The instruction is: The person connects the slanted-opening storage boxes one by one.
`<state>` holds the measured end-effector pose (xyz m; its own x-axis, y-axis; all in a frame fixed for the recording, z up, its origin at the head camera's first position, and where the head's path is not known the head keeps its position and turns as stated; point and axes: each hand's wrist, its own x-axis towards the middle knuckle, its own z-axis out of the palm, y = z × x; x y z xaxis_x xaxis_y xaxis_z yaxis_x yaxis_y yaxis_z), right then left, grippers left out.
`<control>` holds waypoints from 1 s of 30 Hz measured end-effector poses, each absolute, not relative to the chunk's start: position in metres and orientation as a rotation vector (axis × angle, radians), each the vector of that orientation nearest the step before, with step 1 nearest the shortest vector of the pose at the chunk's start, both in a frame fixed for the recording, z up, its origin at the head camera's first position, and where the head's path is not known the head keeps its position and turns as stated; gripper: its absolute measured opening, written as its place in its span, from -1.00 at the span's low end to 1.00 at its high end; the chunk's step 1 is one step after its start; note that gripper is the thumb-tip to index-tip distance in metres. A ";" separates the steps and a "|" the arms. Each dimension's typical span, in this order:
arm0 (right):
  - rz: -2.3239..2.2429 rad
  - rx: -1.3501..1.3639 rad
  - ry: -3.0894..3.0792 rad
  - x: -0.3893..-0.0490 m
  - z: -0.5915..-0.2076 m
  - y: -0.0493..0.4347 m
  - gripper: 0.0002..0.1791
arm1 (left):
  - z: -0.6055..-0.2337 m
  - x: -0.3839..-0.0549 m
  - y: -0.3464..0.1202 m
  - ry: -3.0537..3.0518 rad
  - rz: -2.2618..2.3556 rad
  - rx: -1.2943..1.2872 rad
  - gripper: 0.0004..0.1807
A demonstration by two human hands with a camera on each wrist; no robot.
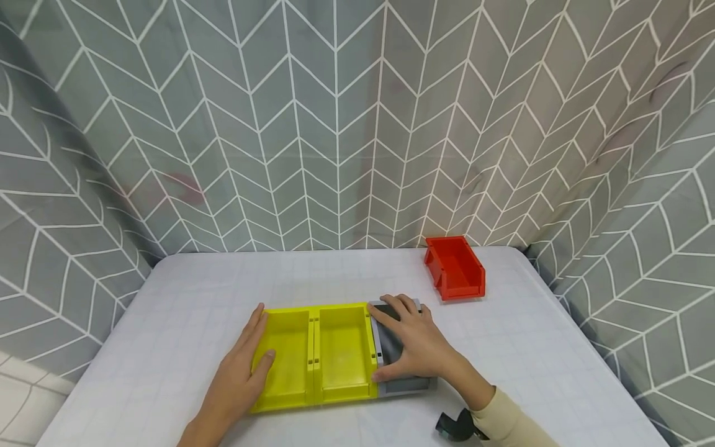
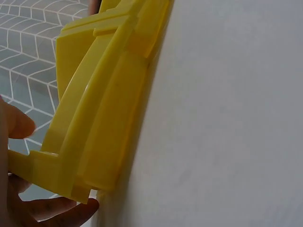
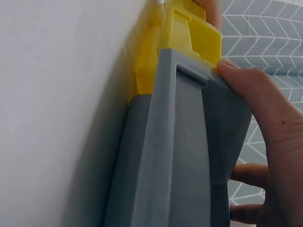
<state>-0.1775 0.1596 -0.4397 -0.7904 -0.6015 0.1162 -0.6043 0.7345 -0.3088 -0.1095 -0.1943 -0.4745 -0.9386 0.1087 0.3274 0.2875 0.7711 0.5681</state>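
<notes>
Two yellow storage bins stand side by side on the table in the head view, the left yellow bin touching the right yellow bin. A grey storage bin sits against their right end. My left hand holds the left bin's outer wall, thumb over the rim and fingers along the outside; in the left wrist view its fingertips touch the bin's corner. Spread across the grey bin, my right hand grips it, with thumb and index finger at the seam with the yellow bin. The palm hides part of the grey bin.
A red storage bin stands apart at the back right of the white table. Near my right wrist lies a black curved object, partly beside the sleeve. A grey patterned curtain hangs behind the table and at its sides.
</notes>
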 end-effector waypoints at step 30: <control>0.722 0.855 -2.695 -0.278 -0.405 0.242 -0.28 | -0.482 -0.114 -0.198 -2.686 -0.880 -0.248 -0.22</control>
